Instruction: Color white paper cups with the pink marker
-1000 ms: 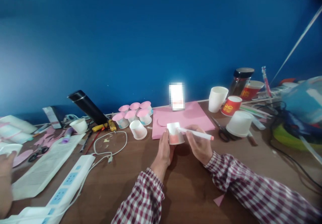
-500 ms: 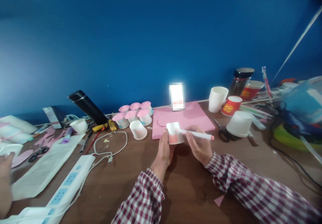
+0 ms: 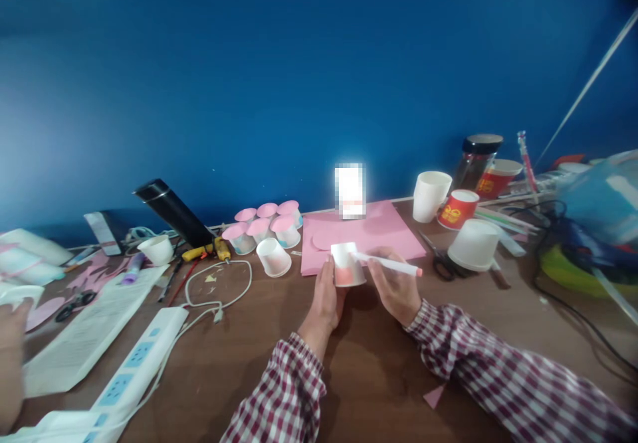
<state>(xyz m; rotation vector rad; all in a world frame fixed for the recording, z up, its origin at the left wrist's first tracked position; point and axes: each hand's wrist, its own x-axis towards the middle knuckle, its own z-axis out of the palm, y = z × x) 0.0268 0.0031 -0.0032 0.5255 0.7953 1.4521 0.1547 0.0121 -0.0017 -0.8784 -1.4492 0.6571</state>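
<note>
A white paper cup (image 3: 349,271) with a pink-orange patch on its side is held in my left hand (image 3: 325,300), whose fingers wrap round its left and lower side. My right hand (image 3: 397,290) is closed on a white marker (image 3: 399,266) with an orange-pink end pointing right. The marker's other end is at the cup's upper right side. Behind the cup lie pink paper sheets (image 3: 379,227). Left of them stands a group of several cups with pink tops (image 3: 286,225), with a plain white cup (image 3: 274,258) in front.
Black scissors (image 3: 442,265), an upturned white cup (image 3: 474,245) and a red cup (image 3: 458,209) are on the right. A power strip (image 3: 137,356), a white cable (image 3: 250,277) and a black flask (image 3: 174,210) are on the left. Another person's hand (image 3: 10,356) shows at the left edge.
The cup in my left hand has shifted very slightly, and the marker tip with it. Otherwise my hands look nearly the same.
</note>
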